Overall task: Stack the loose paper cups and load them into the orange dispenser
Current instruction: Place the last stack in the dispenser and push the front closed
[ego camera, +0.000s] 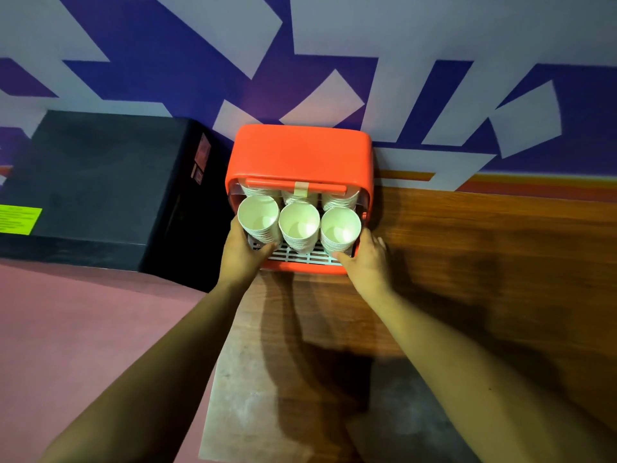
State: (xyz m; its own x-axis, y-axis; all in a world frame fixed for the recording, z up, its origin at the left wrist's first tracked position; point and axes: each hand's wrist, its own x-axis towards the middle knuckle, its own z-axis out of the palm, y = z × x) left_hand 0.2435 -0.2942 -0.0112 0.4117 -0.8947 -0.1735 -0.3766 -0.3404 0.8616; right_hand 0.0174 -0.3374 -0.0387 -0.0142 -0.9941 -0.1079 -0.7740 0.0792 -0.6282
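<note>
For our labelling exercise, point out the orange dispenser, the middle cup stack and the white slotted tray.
orange dispenser [298, 152]: head view, its flat top.
middle cup stack [299, 226]: head view, inside its top cup.
white slotted tray [289, 256]: head view, bare bars before the stacks.

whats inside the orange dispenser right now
Three stacks of white paper cups in front on a white slatted tray, more stacks behind. Anything deeper under the orange top is hidden.
</note>
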